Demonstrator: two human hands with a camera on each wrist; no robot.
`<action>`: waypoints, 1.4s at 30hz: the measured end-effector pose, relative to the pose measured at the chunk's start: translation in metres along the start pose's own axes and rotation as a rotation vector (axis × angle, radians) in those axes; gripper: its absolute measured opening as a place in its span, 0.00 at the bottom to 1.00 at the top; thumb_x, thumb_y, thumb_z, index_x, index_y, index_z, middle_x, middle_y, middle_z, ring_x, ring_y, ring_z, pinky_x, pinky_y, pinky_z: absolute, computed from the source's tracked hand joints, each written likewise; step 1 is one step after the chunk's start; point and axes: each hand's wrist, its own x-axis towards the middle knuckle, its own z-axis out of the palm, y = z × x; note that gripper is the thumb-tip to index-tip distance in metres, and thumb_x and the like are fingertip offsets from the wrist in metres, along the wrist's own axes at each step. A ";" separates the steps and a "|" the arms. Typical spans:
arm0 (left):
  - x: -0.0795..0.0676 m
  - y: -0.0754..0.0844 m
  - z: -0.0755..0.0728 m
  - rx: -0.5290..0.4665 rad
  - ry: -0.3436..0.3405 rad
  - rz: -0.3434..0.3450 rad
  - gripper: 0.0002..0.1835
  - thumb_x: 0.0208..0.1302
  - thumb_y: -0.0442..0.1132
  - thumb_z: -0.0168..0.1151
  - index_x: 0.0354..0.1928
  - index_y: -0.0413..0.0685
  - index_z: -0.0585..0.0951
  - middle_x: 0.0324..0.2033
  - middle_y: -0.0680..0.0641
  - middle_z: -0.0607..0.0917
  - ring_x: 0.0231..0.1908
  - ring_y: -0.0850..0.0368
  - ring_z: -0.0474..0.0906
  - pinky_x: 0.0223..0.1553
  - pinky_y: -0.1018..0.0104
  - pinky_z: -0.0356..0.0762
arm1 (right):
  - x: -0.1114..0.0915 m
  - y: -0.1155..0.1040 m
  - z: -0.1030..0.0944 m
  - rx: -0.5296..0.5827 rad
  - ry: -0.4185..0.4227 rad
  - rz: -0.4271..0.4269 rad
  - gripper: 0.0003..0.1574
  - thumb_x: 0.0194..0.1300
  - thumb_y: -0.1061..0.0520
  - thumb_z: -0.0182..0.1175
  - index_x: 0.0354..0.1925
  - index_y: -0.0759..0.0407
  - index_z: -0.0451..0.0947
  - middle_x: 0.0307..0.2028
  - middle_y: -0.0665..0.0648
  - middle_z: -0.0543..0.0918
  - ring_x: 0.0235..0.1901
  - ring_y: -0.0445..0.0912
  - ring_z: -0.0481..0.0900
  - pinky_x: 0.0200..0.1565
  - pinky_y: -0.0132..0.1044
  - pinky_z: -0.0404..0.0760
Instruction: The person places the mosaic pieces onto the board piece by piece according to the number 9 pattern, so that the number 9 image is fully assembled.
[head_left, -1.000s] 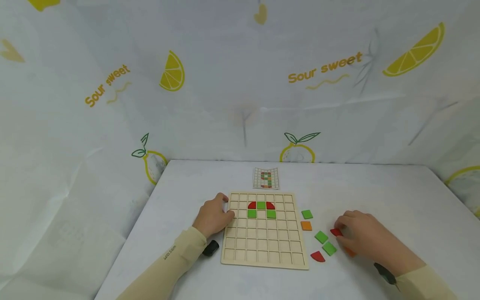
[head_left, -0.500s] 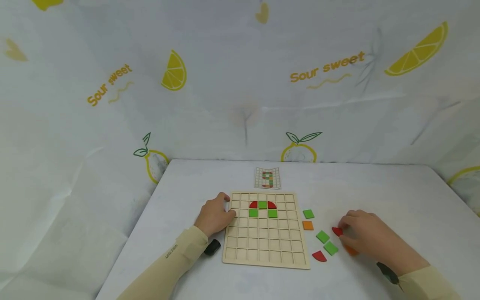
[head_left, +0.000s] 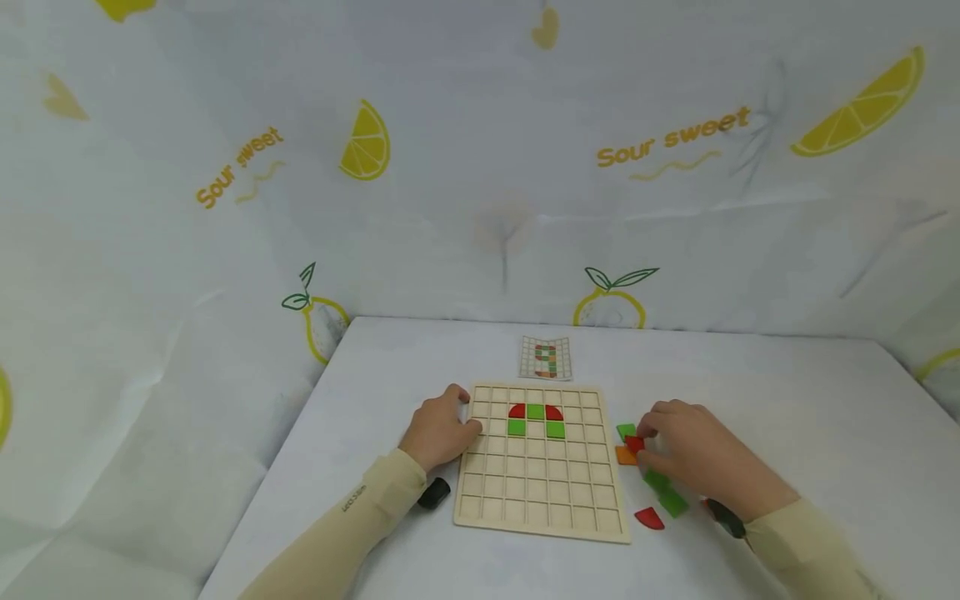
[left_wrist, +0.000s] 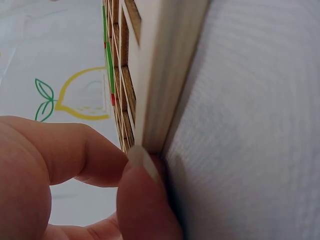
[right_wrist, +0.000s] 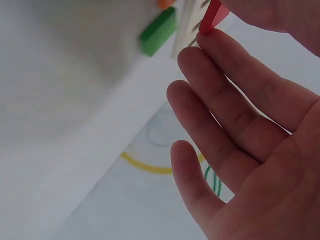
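The left hand (head_left: 441, 429) grips the left edge of a pale wooden grid board (head_left: 540, 500); in the left wrist view its thumb (left_wrist: 142, 195) presses against the board's side (left_wrist: 167, 70). Green squares (head_left: 536, 412) and red quarter-circles (head_left: 517, 411) sit in the board's upper cells as an arch. The right hand (head_left: 693, 454) pinches a red quarter-circle tile (right_wrist: 212, 17) between thumb and index finger, its other fingers extended. That tile is just off the board's right edge, overlapping a loose green square (head_left: 626, 430) and an orange square (head_left: 625, 456) in the head view.
Two more green squares (head_left: 672, 502) and a red quarter-circle (head_left: 649, 518) lie right of the board. A printed pattern card (head_left: 545, 358) lies behind it. Black wrist devices (head_left: 433, 494) are on both arms. A lemon-printed sheet (head_left: 465, 167) hangs behind the white table.
The right hand has moved left toward the board with the red quarter-circle tile, lifting it from beside an orange tile. The left hand stays at the board's edge. The head view has shifted slightly.
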 end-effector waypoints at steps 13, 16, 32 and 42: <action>-0.002 0.002 -0.002 -0.011 0.001 0.006 0.26 0.68 0.42 0.65 0.66 0.43 0.77 0.21 0.50 0.77 0.22 0.56 0.71 0.27 0.62 0.69 | 0.045 -0.059 0.002 0.029 0.005 -0.111 0.07 0.63 0.51 0.76 0.38 0.50 0.89 0.37 0.46 0.86 0.46 0.49 0.82 0.63 0.59 0.79; -0.001 0.002 -0.002 -0.007 0.001 0.001 0.26 0.68 0.43 0.66 0.66 0.44 0.77 0.22 0.51 0.78 0.23 0.56 0.72 0.28 0.62 0.70 | 0.052 -0.071 0.005 0.043 0.019 -0.150 0.05 0.63 0.53 0.75 0.38 0.50 0.90 0.37 0.46 0.87 0.45 0.48 0.83 0.63 0.59 0.79; -0.001 0.003 -0.001 -0.007 -0.007 0.002 0.27 0.67 0.43 0.66 0.66 0.43 0.77 0.25 0.49 0.81 0.25 0.55 0.74 0.32 0.60 0.72 | 0.072 -0.106 0.023 0.048 0.049 -0.255 0.07 0.63 0.54 0.77 0.31 0.49 0.87 0.31 0.45 0.83 0.38 0.43 0.80 0.58 0.54 0.80; 0.002 0.000 -0.002 0.014 0.004 -0.006 0.26 0.68 0.43 0.65 0.65 0.44 0.77 0.24 0.49 0.80 0.24 0.55 0.73 0.30 0.61 0.72 | 0.079 -0.116 0.034 0.000 0.034 -0.252 0.07 0.63 0.51 0.75 0.32 0.49 0.87 0.34 0.45 0.83 0.42 0.46 0.79 0.60 0.54 0.79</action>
